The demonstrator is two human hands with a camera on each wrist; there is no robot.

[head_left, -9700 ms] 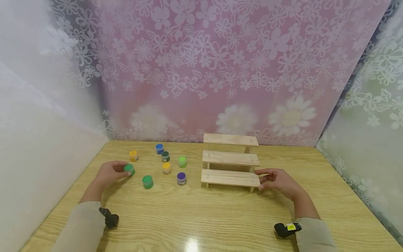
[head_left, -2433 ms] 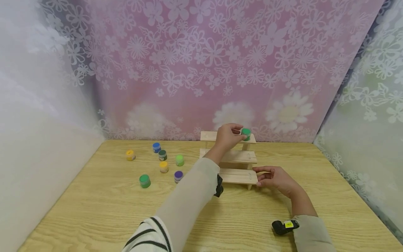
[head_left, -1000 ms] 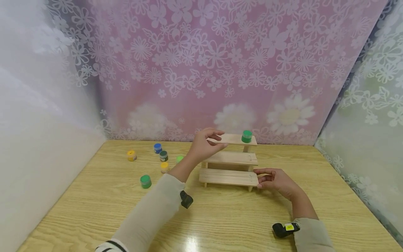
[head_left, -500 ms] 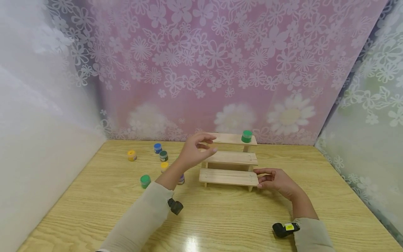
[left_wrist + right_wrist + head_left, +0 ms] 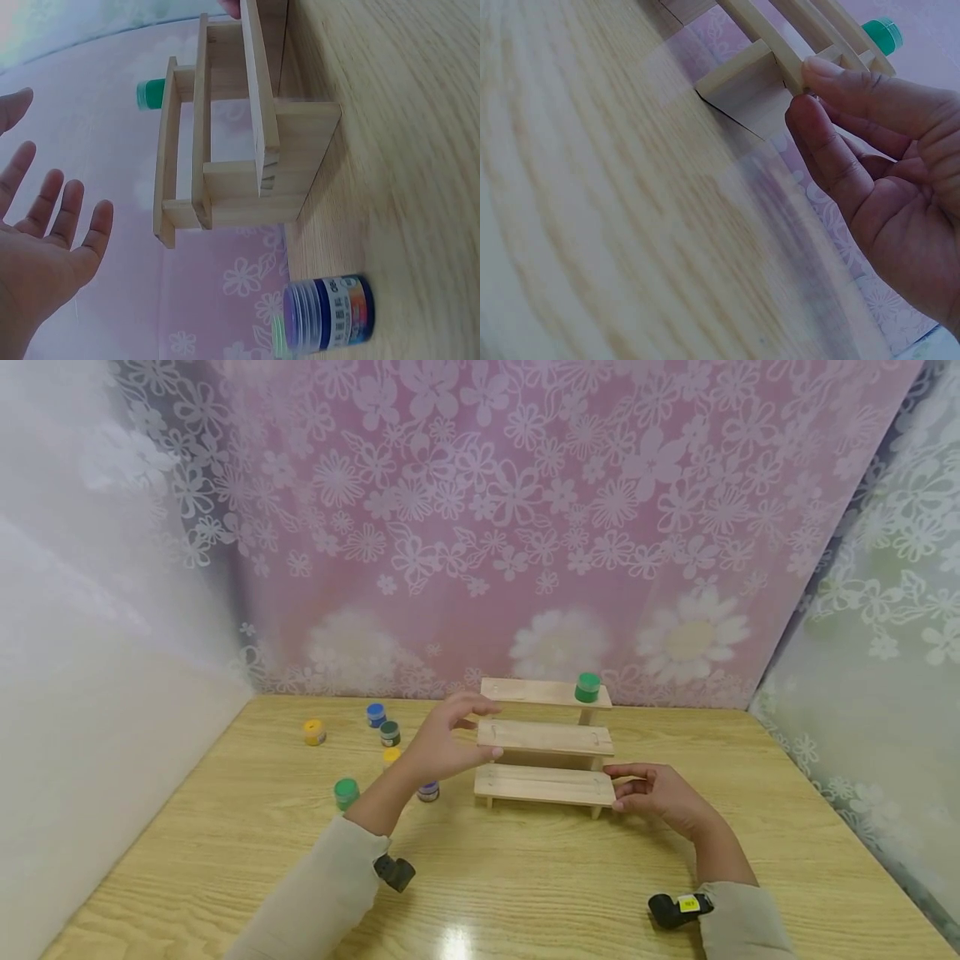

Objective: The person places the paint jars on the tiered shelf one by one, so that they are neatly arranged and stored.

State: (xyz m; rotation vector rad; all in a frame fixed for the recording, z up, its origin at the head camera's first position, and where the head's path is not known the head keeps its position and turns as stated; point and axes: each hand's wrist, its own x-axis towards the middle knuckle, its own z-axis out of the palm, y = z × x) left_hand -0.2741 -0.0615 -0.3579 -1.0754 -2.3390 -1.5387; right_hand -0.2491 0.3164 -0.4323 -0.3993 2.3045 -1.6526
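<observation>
A three-tier wooden step shelf stands on the table. My right hand pinches the right end of its lowest step; in the right wrist view, thumb and fingers meet at that step's corner. On the right part of the top step sits a green paint jar. My left hand, fingers spread and holding nothing, is by the shelf's left end. Partly behind the left wrist is a purple-lidded paint jar, plain in the left wrist view. A light green jar shows behind it there.
On the table's left lie more paint jars: a green one, an orange-yellow one, a blue one, a dark green one and a yellow one. A floral curtain hangs behind the table.
My left hand carried a green jar from the table's left to the top step and let go of it. It has since moved back left and down. The right hand keeps its place.
</observation>
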